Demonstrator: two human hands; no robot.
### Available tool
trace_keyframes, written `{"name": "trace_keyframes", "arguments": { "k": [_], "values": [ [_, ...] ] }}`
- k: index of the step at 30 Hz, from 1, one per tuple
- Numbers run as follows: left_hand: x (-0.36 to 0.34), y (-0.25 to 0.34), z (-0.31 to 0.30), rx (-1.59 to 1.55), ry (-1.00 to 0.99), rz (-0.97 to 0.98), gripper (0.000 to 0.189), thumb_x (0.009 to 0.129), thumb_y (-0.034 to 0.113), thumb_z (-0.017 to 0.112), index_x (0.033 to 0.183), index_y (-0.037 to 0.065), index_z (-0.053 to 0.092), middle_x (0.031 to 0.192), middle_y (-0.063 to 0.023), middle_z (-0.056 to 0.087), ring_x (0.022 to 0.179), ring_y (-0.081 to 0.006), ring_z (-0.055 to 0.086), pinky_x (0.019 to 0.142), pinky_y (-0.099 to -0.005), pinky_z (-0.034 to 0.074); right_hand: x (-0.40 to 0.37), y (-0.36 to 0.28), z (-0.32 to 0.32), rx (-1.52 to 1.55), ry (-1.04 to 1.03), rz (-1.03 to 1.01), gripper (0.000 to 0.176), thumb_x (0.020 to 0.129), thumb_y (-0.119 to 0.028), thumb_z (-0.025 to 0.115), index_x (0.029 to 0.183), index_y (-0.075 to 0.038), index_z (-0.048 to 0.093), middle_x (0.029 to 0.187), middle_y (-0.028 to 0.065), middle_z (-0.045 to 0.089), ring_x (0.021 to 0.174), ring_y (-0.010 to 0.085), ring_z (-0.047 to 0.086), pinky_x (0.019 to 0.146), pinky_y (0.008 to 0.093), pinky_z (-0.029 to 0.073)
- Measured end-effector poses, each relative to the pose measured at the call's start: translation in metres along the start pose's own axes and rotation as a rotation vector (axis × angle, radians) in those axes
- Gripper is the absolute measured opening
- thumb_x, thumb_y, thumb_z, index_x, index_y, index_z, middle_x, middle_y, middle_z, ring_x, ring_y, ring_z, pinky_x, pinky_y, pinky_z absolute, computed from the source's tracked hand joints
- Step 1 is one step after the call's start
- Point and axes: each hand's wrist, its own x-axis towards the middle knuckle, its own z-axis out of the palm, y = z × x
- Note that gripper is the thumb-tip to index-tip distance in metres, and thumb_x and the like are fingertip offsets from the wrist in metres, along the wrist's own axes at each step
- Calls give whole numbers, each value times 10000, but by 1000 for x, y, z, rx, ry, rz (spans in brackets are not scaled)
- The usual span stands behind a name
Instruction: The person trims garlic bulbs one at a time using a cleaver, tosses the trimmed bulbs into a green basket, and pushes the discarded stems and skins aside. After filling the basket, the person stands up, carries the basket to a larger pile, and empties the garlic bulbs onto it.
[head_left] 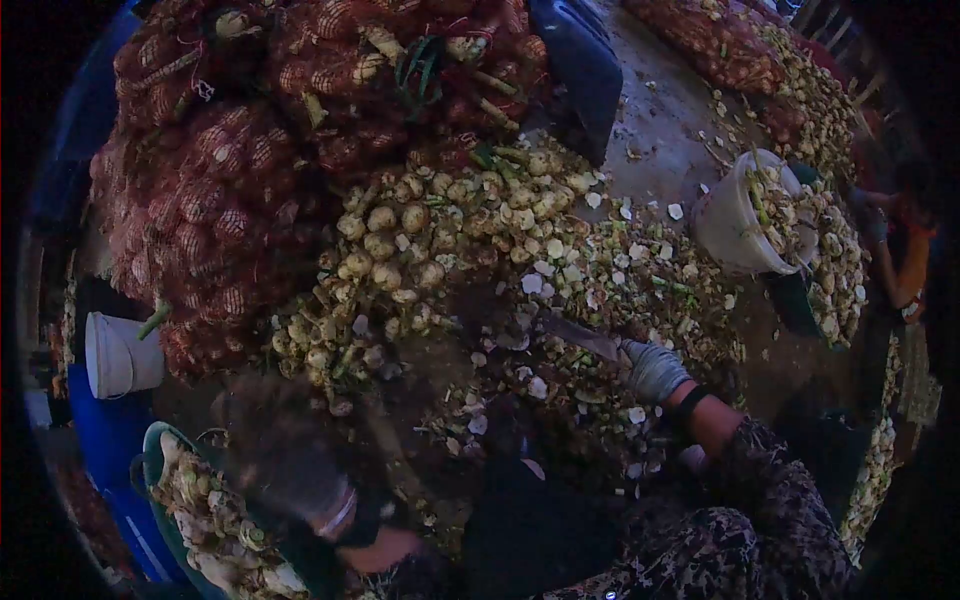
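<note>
My right hand (655,372), in a grey work glove with a dark band at the wrist, is wrapped round the handle of a knife (580,336). Its blade points left over cut pale trimmings (600,270) scattered on the ground. My left hand (300,475) is low on the left, beside a green-rimmed tub (155,468) filled with pale bulbs (205,515) that look like garlic. Motion smears its fingers, so I cannot make out their pose or anything in them. In front lies a heap of similar bulbs (385,245), some with stalks.
Red mesh sacks (210,220) full of bulbs are stacked at the upper left. A white bucket (125,355) stands below them. At right, another white bucket (725,220) tips over, with trimmings at its mouth. A co-worker (905,255) sits at the far right beside more bulbs.
</note>
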Motion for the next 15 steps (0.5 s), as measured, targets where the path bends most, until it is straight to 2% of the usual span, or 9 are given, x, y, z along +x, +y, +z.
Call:
{"name": "trace_keyframes", "arguments": {
  "k": [5, 6, 11, 12, 14, 15],
  "values": [
    [34, 141, 38, -2379, -751, -677, 695, 829, 331, 657, 1408, 37, 407, 1334, -175, 529, 1224, -330, 516, 1012, -443, 423, -5, 20, 1, -109, 34, 10, 328, 875, -324, 589, 1140, -131, 595, 909, 187, 669, 826, 401, 635, 732, 489, 497],
    [44, 165, 48, -2387, -753, -682, 695, 829, 331, 657, 1408, 37, 407, 1334, -175, 529, 1224, -330, 516, 1012, -443, 423, -4, 21, -1, -106, 35, 35, 318, 873, -310, 589, 1132, -127, 598, 913, 189, 669, 828, 398, 637, 730, 484, 497],
    [69, 245, 107, -1138, -903, -77, 703, 785, 408, 710, 1332, 26, 488, 1260, -249, 559, 1173, -414, 521, 974, -465, 430, 6, 18, 2, 9, 14, 53, 319, 873, -328, 599, 1111, -117, 596, 901, 189, 668, 831, 393, 640, 720, 485, 496],
    [68, 247, 104, -1142, -911, -72, 703, 785, 408, 710, 1332, 26, 488, 1260, -249, 559, 1173, -414, 521, 974, -465, 430, 11, 12, 1, 34, -16, 87, 328, 865, -329, 612, 1112, -114, 594, 898, 190, 667, 838, 392, 641, 722, 484, 497],
    [67, 245, 91, -1092, -755, -84, 712, 778, 450, 710, 1314, 27, 506, 1257, -248, 566, 1164, -414, 527, 958, -472, 439, 15, -4, -8, 42, -62, 76, 339, 855, -329, 624, 1112, -110, 592, 897, 188, 666, 837, 393, 638, 723, 483, 495],
    [65, 237, 79, -1096, -761, -73, 712, 778, 450, 710, 1314, 27, 506, 1257, -248, 566, 1164, -414, 527, 958, -472, 439, 16, -12, -12, 55, -108, 57, 350, 845, -330, 635, 1112, -107, 590, 897, 185, 665, 837, 395, 635, 724, 483, 494]
  ]
}}
